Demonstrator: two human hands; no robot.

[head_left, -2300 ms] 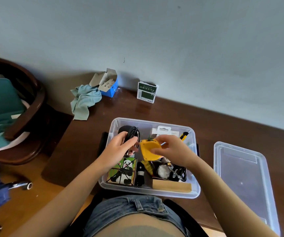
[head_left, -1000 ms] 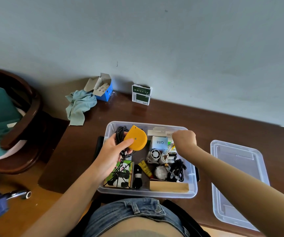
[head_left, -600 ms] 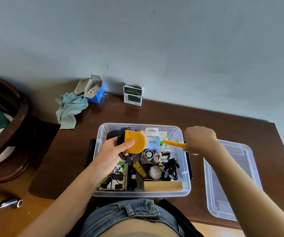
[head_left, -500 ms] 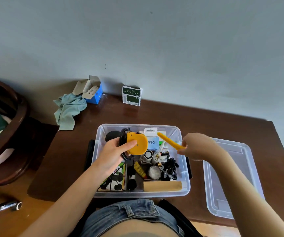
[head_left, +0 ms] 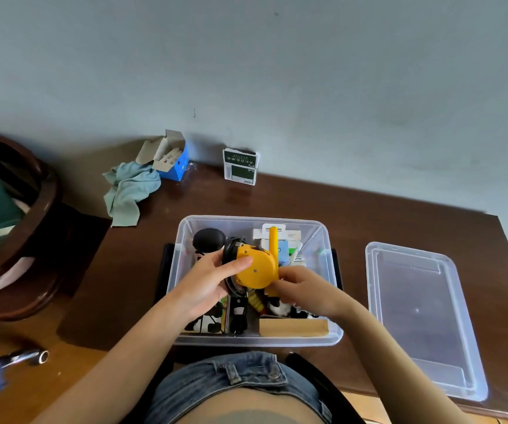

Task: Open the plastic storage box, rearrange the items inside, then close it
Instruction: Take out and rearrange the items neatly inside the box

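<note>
Storage box [head_left: 332, 338], clear plastic and open, sits on the dark wooden table [head_left: 307, 203] just ahead of my lap; every place below is given from this box. Over its middle my left hand [head_left: 206, 286] grips a round yellow gadget [head_left: 254, 269] with a black cord [head_left: 229, 258] coiled against its left face, thumb laid across the front. My right hand [head_left: 303, 290], fingers curled, pinches the lower end of a yellow stick [head_left: 273, 243] that stands upright just right of the gadget and touches its edge. Inside the box, a black rounded thing [head_left: 208, 238] lies at the far left, white cards and small packets at the far right, a panda-print pack [head_left: 208, 322] at the near left and a wooden block [head_left: 292, 327] along the near wall. Right of the box, well apart, its lid [head_left: 421, 316] rests flat on the table. Beyond the box stand a green-and-white carton [head_left: 240, 166], a blue cardboard box [head_left: 176, 163] and a crumpled cloth [head_left: 130, 191].

Risk, as I judge it: the cord may slip loose and snag on the clutter, or the stick may be left proud of the rim, so the lid will not seat.
</note>
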